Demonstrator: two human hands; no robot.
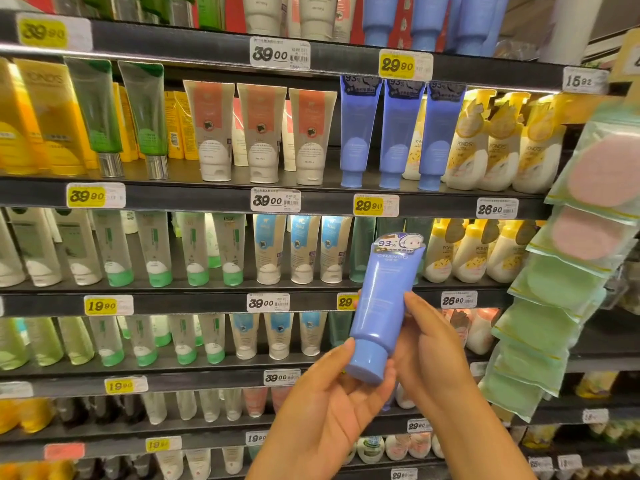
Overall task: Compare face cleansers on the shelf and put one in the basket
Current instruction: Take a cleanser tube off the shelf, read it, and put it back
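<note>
I hold a blue cleanser tube cap-down in front of the shelves, its front label with "93%" facing me. My left hand cups the blue cap from below. My right hand grips the tube's lower body from the right. Three matching blue tubes stand on the second shelf under a 29.90 tag. No basket is in view.
Dark shelves hold rows of cleansers: orange-and-white tubes, green tubes, yellow boxes, yellow-capped pump bottles, blue-and-white tubes. A strip of bagged sponges hangs at the right.
</note>
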